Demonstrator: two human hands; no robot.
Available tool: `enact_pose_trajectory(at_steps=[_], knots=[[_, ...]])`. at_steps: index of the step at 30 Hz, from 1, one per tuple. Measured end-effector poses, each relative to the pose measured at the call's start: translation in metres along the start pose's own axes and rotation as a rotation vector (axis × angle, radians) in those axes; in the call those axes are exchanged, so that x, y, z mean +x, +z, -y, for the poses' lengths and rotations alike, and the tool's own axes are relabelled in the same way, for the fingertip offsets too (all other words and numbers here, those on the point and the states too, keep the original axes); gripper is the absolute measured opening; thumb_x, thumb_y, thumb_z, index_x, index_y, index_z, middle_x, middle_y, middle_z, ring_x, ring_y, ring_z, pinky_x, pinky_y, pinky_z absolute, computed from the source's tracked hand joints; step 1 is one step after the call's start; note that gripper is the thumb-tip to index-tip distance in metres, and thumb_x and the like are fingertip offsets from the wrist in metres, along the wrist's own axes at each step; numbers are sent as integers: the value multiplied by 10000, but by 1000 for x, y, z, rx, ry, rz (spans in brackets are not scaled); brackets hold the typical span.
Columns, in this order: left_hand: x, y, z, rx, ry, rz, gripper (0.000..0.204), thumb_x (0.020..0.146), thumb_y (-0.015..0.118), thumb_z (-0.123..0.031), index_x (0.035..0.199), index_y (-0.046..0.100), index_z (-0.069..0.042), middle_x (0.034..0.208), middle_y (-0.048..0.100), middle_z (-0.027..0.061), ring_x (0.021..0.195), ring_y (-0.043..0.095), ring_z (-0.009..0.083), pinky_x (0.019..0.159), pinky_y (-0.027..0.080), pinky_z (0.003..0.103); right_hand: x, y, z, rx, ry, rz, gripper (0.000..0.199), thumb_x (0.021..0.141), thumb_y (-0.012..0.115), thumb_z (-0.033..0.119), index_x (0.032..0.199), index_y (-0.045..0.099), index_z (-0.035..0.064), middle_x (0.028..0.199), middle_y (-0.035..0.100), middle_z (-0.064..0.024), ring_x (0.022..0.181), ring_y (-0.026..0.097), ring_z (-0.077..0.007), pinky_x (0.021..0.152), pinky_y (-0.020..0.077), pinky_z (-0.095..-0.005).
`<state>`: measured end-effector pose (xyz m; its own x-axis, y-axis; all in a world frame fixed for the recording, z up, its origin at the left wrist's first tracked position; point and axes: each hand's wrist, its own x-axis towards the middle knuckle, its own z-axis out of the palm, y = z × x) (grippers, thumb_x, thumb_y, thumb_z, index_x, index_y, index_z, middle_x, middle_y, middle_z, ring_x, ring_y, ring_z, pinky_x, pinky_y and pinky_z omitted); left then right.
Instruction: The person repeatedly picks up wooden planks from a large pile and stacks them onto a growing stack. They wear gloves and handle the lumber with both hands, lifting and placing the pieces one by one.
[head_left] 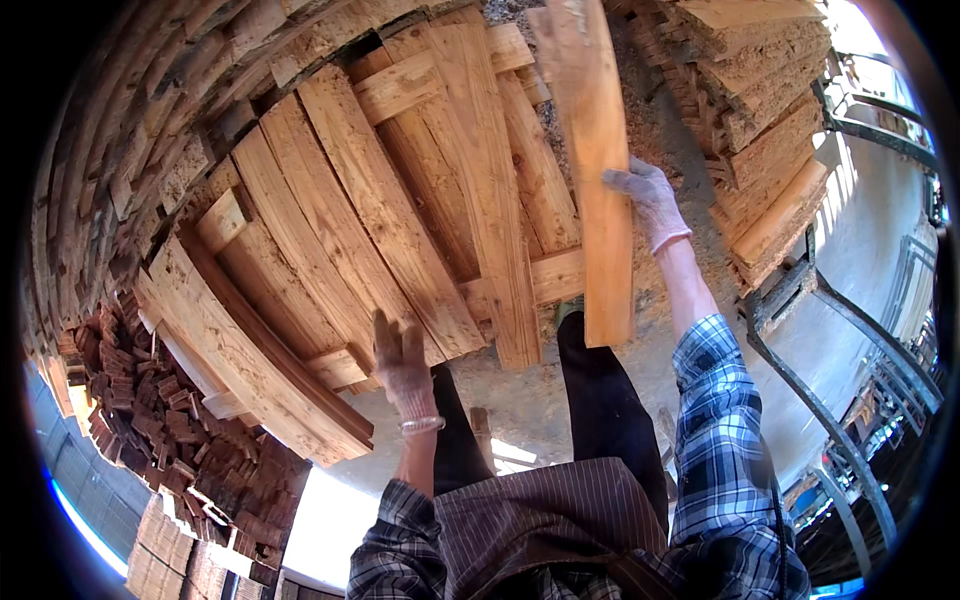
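My right hand (650, 200), in a pale work glove, is closed on the right edge of a loose wooden plank (600, 240). That plank stands out lengthwise away from me, its far end smeared by motion. Several similar boards (375, 200) lie side by side on crosspieces to its left, with gaps between some of them. My left hand (402, 368), also gloved, has its fingers stretched out over the near ends of the middle boards. It holds nothing; whether it touches the wood I cannot tell. A crosspiece (555, 275) shows between the boards and the held plank.
High stacks of rough timber (120, 170) curve along the left and far side. Another wood stack (770, 150) rises at the right, beside a metal frame (850, 440). Short offcuts (190, 440) are heaped at lower left. Sawdust lies on the concrete floor (680, 100).
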<state>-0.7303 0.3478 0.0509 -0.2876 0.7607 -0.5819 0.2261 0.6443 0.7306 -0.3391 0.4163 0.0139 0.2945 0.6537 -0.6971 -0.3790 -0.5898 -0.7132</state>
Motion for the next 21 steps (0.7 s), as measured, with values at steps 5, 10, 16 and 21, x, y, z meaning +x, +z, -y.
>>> enact_pose_trajectory(at_steps=[5, 10, 16, 21], knots=[[-73, 0, 54, -434, -649, 180, 224, 908, 613, -237, 1054, 629, -67, 722, 590, 23, 572, 562, 142, 489, 486, 297, -12, 87, 8, -231, 67, 52, 329, 778, 734, 107, 1075, 653, -8, 939, 692, -80, 805, 640, -138, 770, 511, -262], [-115, 74, 75, -866, -831, 396, 573, 900, 570, -491, 1239, 457, -43, 1140, 566, 171, 895, 618, 314, 747, 548, 472, 0, 108, -28, -290, -24, 78, 420, 779, 756, 166, 1127, 639, -37, 939, 686, -52, 824, 602, -110, 776, 494, -269], [-116, 105, 112, -1168, -891, 160, 690, 883, 502, -599, 1324, 414, -75, 1247, 540, 154, 1129, 548, 336, 878, 515, 533, 0, 117, -9, -638, 22, 241, 538, 781, 761, 212, 1204, 560, -53, 906, 698, -136, 826, 647, -170, 776, 512, -297], [-122, 110, 118, -2758, -1458, -97, 627, 934, 426, -532, 1371, 382, -85, 1341, 467, 180, 1213, 474, 348, 971, 419, 553, -13, 138, -42, -926, -243, -200, 953, 764, 772, 258, 1447, 164, -11, 1039, 639, -226, 789, 668, -230, 679, 552, -314]])
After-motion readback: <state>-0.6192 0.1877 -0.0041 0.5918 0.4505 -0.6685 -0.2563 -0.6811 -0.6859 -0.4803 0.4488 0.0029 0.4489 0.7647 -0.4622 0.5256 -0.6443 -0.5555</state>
